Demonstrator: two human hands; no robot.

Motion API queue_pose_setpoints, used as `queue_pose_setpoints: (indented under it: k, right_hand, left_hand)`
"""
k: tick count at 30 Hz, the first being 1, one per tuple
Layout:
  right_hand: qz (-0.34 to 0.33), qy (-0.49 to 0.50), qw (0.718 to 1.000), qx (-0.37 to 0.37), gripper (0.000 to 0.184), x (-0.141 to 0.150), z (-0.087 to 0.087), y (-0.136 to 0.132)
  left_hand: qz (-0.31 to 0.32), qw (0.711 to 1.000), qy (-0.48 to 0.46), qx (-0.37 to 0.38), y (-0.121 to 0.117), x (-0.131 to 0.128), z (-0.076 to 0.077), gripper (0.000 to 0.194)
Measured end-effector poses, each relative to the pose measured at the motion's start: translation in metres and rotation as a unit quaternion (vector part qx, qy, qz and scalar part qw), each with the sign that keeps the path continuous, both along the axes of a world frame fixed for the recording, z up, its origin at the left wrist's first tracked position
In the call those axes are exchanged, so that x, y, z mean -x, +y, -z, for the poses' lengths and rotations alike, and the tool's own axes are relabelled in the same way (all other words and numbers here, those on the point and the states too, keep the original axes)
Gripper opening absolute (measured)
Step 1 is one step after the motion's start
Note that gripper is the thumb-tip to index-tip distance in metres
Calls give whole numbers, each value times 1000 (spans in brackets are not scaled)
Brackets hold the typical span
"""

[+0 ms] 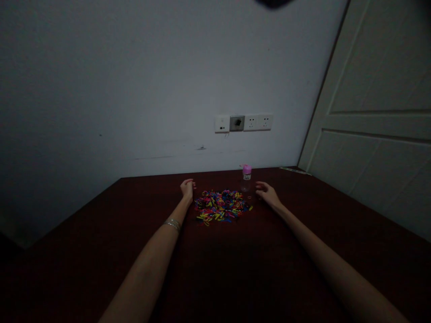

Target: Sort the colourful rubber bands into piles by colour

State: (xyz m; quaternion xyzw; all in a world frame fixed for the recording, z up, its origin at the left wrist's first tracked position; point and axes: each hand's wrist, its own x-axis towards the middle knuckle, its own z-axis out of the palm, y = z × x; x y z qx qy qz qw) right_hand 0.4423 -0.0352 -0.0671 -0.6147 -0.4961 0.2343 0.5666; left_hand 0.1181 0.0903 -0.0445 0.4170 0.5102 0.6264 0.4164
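Note:
A loose heap of small elastic bands (222,205), in yellow, pink, blue, red and other colours, lies on the dark red table (215,260). Left of the heap, my left hand (187,189) rests on its side with the fingers curled in; whatever may be inside is hidden. My right hand (267,194) lies to the right of the heap, its fingers apart and holding nothing visible. Just beyond its fingertips stands a clear plastic bottle (246,185) with a pink-purple cap, upright and not touched. A small ring-like piece (249,197) lies near the bottle's base.
Behind the table rises a pale wall (151,89) with a row of switches and sockets (257,122). A panelled door (373,121) stands on the right. A thin patterned strip (295,171) lies along the table's back right edge. The light is dim.

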Motion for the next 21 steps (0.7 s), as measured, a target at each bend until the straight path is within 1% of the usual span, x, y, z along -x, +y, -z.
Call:
queue_pose_setpoints:
  k: [4, 7, 10, 16, 21]
  right_hand:
    - [12, -47, 999, 2, 69, 2, 0, 22]
    - [18, -85, 996, -6, 76, 4, -3, 37]
    - [15, -103, 995, -12, 72, 6, -4, 47]
    - [-22, -83, 996, -13, 44, 15, -4, 59]
    - [-43, -66, 996, -39, 42, 37, -8, 78]
  left_hand:
    - [-10, 998, -36, -47, -1, -3, 4, 19]
    - [-21, 997, -52, -54, -2, -3, 3, 18]
    - [-30, 996, -60, -53, -3, -2, 3, 20]
    - [-20, 996, -64, -51, -1, 0, 5, 22]
    - [-10, 997, -59, -53, 0, 1, 7, 24]
